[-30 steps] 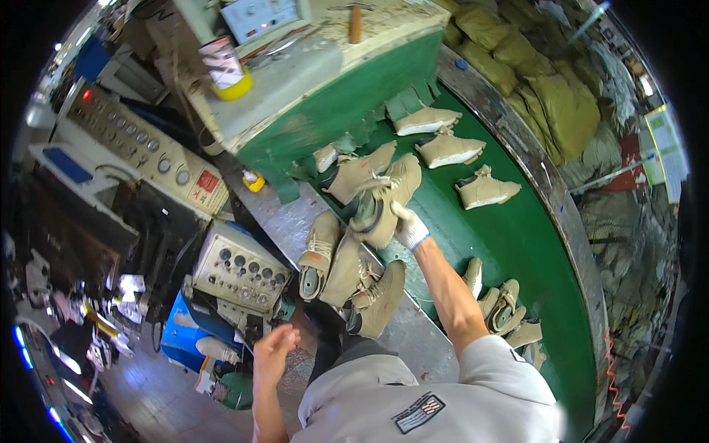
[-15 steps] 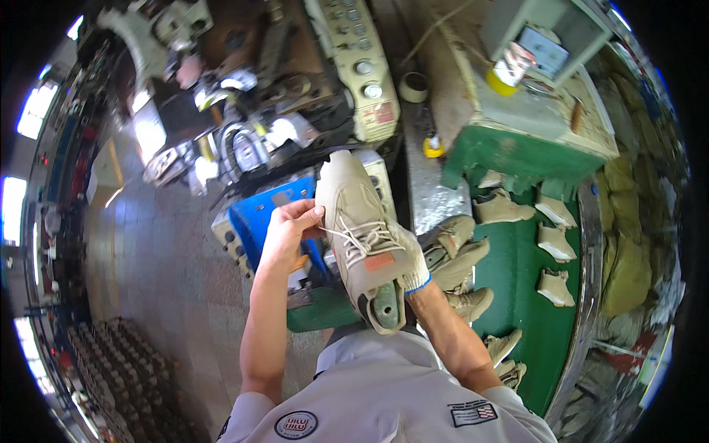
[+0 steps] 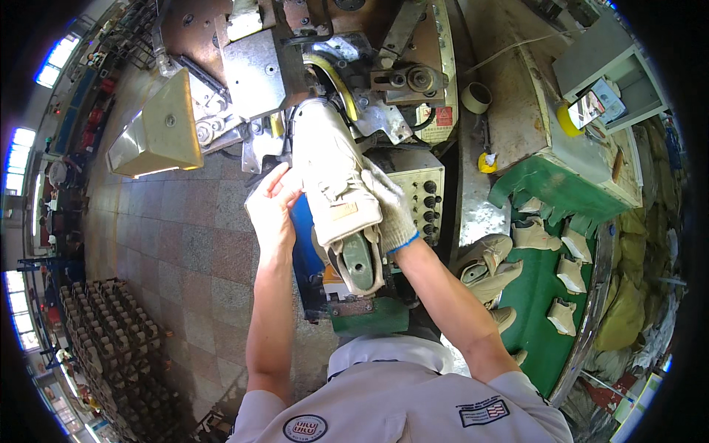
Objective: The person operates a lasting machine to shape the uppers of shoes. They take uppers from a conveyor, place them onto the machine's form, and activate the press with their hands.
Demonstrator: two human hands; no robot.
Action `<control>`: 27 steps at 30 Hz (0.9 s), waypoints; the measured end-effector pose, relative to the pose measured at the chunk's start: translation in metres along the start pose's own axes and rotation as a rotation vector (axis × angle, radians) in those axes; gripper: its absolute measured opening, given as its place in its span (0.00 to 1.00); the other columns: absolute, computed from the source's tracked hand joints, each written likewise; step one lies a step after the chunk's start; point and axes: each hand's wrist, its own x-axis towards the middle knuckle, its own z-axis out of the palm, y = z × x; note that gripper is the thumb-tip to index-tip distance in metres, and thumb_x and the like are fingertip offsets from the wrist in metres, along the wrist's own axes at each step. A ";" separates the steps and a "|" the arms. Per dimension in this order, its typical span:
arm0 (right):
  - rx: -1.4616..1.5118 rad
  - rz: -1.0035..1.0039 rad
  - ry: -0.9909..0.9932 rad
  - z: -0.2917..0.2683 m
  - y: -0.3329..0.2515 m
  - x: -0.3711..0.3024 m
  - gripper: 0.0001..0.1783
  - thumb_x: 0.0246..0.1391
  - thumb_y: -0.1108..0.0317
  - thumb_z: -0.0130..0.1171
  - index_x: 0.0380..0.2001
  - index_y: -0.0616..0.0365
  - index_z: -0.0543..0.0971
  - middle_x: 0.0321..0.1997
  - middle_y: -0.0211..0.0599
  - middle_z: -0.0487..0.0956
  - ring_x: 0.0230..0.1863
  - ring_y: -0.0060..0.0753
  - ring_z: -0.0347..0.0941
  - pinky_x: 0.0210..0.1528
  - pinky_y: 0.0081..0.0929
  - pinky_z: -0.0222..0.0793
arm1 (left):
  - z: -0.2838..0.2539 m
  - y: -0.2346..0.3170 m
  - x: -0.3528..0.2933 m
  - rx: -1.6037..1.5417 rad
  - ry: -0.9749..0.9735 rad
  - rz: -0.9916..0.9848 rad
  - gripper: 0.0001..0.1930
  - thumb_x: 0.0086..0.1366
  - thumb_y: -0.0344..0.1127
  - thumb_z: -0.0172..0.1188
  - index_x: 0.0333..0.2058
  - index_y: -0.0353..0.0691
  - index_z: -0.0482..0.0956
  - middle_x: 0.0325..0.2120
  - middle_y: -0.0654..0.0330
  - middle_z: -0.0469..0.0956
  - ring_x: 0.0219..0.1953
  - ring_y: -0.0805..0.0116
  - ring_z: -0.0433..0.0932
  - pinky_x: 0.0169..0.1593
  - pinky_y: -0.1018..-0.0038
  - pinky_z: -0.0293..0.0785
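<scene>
The gloved right hand (image 3: 389, 205) held a beige shoe (image 3: 334, 166), the left hand (image 3: 275, 210) beside it, while three shoes (image 3: 570, 275) lined the right edge of the green belt (image 3: 530, 340).

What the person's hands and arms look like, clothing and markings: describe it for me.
The left hand is bare. The right hand wears an off-white knit glove with a blue edge at the wrist. Both forearms are uncovered, below short, light grey sleeves. No watch or cable shows on either arm.
</scene>
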 end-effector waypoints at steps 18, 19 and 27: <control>0.097 -0.035 0.127 0.001 0.047 0.036 0.18 0.64 0.61 0.63 0.48 0.66 0.82 0.45 0.38 0.83 0.44 0.26 0.79 0.48 0.26 0.76 | -0.009 -0.084 0.005 -0.069 -0.260 -0.120 0.17 0.75 0.37 0.53 0.53 0.29 0.77 0.40 0.56 0.83 0.38 0.73 0.82 0.43 0.75 0.80; 0.087 -0.035 0.124 0.000 0.047 0.036 0.18 0.64 0.61 0.63 0.47 0.66 0.82 0.45 0.38 0.83 0.43 0.26 0.79 0.47 0.26 0.76 | -0.010 -0.091 0.005 -0.040 -0.263 -0.094 0.17 0.75 0.37 0.53 0.53 0.29 0.78 0.39 0.57 0.83 0.37 0.73 0.82 0.43 0.76 0.79; -0.094 -0.078 0.123 -0.006 0.043 0.047 0.18 0.63 0.59 0.64 0.43 0.67 0.84 0.41 0.36 0.84 0.40 0.23 0.79 0.44 0.24 0.75 | 0.003 -0.099 0.004 -0.120 -0.100 -0.105 0.19 0.77 0.43 0.51 0.41 0.29 0.80 0.32 0.61 0.81 0.31 0.77 0.75 0.37 0.77 0.73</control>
